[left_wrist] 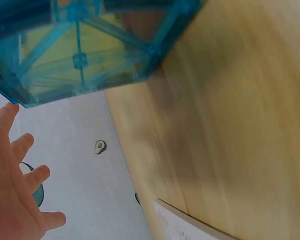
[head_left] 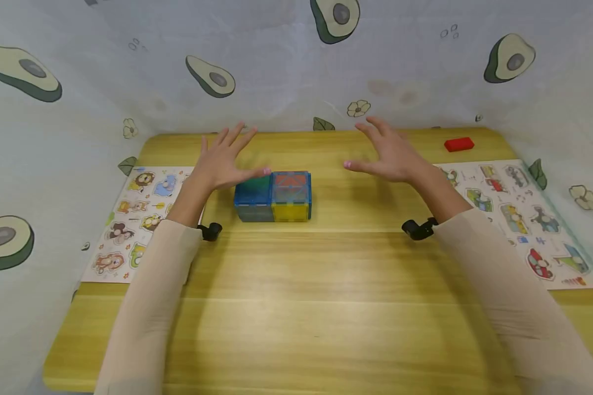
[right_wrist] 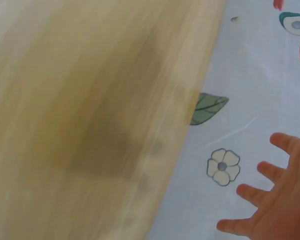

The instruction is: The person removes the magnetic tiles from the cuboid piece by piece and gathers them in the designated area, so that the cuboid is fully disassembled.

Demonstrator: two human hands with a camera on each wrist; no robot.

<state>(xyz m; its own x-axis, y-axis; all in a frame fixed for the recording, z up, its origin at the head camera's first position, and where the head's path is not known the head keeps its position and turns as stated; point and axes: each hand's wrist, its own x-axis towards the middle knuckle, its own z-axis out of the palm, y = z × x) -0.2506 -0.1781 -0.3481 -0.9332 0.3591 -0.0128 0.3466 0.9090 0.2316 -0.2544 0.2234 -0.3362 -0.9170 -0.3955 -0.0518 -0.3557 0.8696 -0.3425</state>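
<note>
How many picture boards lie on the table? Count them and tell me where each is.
2: the animal board on the left side of the table, the vehicle board on its right; each is partly hidden.

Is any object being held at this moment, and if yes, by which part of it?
Nothing is held. The left hand is spread near the translucent blocks, though whether it touches them is unclear. The right hand is spread and empty.

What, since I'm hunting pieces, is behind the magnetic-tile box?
Behind the magnetic-tile box, the head view shows wooden table and avocado-print cloth. The left hand covers part; the strip against the box is hidden.
</note>
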